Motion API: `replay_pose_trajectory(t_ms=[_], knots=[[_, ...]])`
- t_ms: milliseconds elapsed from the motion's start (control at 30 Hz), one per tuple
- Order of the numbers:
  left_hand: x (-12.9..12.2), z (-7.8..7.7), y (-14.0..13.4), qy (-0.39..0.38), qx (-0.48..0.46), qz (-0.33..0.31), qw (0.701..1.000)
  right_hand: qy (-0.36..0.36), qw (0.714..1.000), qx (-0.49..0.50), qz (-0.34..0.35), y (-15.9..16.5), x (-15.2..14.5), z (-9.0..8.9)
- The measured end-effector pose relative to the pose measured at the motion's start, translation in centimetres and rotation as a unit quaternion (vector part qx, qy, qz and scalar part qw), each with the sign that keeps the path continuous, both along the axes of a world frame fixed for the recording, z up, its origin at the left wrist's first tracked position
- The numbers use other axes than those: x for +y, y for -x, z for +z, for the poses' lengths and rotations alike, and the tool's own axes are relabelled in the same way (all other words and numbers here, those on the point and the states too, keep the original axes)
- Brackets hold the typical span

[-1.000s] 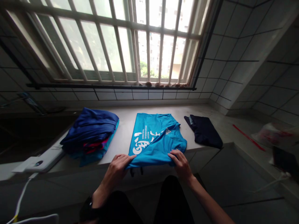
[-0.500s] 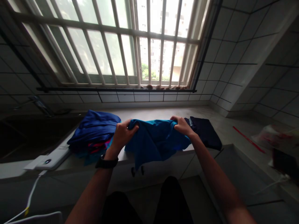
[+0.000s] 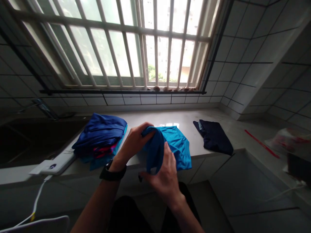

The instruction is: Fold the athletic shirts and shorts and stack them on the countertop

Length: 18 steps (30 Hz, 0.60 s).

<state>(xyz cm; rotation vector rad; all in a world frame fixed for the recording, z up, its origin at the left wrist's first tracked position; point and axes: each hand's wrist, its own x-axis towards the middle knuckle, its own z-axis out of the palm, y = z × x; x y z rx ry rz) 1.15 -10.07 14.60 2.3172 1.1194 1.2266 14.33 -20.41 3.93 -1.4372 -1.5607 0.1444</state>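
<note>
A bright blue garment (image 3: 178,145) lies partly on the counter, its left part lifted and curved over. My left hand (image 3: 138,137), with a black watch on the wrist, pinches the raised edge between thumb and fingers. Just below and right of it, my right hand (image 3: 165,173) is open, thumb and fingers apart around the lifted part, with the fingers against the cloth. Left of my hands sits a stack of folded clothes (image 3: 103,129), dark blue on top with pink and lighter blue beneath. A folded dark navy garment (image 3: 216,136) lies to the right.
A dark sink (image 3: 31,136) with a faucet (image 3: 46,108) is at the left. A white device (image 3: 57,165) with a cable rests by the counter edge. On the right counter are a red strip (image 3: 262,144) and a plastic bag (image 3: 288,139). Behind stands a barred window (image 3: 121,30).
My right hand has let go of the garment's right end and moved left and down beside my left hand. The garment's right part now lies on the counter; my left hand keeps its pinch.
</note>
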Motion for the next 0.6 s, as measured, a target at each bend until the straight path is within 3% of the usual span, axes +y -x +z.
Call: replay_pose_trajectory(t_ms=[100, 200, 367, 500, 600], knots=[[-0.7, -0.3, 0.0, -0.016, 0.01, -0.006, 1.0, -0.044, 0.997, 0.014, -0.064, 3.9, 2.7, -2.8], [-1.3, -0.9, 1.2, -0.022, 0.016, 0.014, 1.0, -0.047, 0.995, 0.025, -0.086, 2.9, 4.2, -4.5], [-2.0, -2.7, 4.7, 0.003, -0.003, 0.07, 0.998, -0.008, 0.998, -0.041, -0.039, -5.7, 1.9, -4.4], [-3.2, -5.4, 7.4, 0.05, -0.04, 0.119, 0.991, 0.121, 0.989, -0.089, -0.011, -12.6, -0.7, -2.9], [-4.2, -6.8, 8.5, 0.094, -0.063, 0.126, 0.986, 0.19, 0.979, -0.069, 0.011, -15.5, -1.4, -1.8]])
